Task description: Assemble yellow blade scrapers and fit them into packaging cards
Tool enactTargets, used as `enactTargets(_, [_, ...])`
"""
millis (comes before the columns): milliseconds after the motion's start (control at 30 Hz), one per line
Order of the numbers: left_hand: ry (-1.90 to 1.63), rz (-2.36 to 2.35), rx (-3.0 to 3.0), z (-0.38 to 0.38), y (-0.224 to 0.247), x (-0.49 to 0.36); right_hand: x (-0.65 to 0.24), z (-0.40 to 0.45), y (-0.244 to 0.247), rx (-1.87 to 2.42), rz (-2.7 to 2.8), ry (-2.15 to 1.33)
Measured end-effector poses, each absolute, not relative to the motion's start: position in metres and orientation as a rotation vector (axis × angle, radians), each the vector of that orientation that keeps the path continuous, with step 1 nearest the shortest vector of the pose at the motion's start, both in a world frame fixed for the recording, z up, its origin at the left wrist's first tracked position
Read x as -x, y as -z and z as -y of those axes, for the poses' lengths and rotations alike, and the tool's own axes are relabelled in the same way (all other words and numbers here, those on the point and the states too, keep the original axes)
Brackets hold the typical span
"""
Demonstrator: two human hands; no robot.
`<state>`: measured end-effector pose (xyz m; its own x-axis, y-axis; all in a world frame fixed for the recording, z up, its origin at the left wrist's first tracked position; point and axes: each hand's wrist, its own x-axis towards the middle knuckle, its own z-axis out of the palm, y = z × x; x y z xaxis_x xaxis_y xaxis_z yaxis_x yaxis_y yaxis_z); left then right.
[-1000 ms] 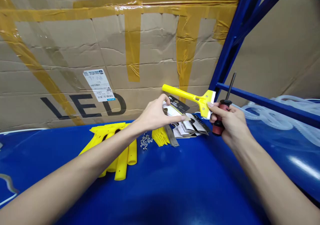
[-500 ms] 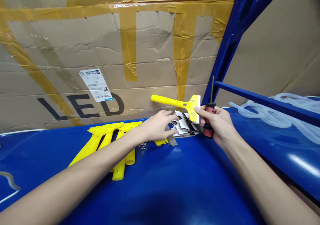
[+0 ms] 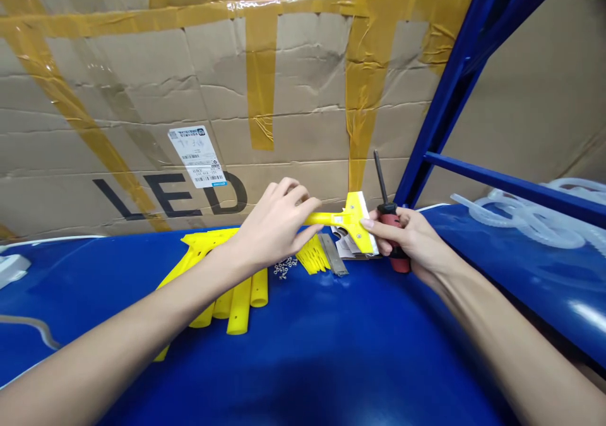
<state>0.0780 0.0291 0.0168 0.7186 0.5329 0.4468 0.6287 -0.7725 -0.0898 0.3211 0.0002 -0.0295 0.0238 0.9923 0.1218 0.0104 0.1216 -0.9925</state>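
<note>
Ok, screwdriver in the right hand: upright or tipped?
Nearly upright: the screwdriver leans slightly left, its dark shaft rising above the handle gripped in the right hand.

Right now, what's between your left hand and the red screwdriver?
The yellow scraper, seen in the head view. Its handle is in your left hand, and its wide end touches your right hand, which holds the red screwdriver.

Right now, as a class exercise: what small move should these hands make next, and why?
Probably turn the screwdriver in the right hand so its tip points down at the yellow scraper's head. The left hand already grips the scraper's handle, steadying it, while the screwdriver's shaft points upward, away from the scraper.
</note>
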Motion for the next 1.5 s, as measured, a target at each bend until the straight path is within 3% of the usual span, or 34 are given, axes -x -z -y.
enactTargets(133, [0.455, 1.196, 3.221, -0.018, -0.037, -0.061, -0.313, 0.006, 0.029, 1.113, 1.381, -1.19])
enactTargets(300, [0.31, 2.08, 3.828, -0.001, -0.04, -0.05, -0.298, 0.013, 0.026, 1.291, 1.623, -1.124])
enactTargets(400, [0.899, 2.446, 3.697, 0.01, -0.034, -0.046, -0.297, 0.016, 0.024, 1.416, 1.636, -0.962])
enactTargets(567, [1.733, 3.011, 3.099, 0.018, -0.028, -0.036, -0.316, 0.021, 0.011, 1.181, 1.781, -1.031])
enactTargets(667, [1.917, 3.063, 2.997, 0.015, -0.025, -0.029, -0.325, 0.023, 0.002, 1.218, 1.824, -0.74])
enactTargets(900, [1.852, 3.05, 3.033, 0.007, -0.016, -0.019, -0.319, 0.023, 0.004, 1.297, 1.559, -0.377])
enactTargets(1500, [1.845, 3.038, 3.065, 0.009, -0.021, -0.022, -0.317, 0.018, 0.007, 1.235, 1.587, -0.421])
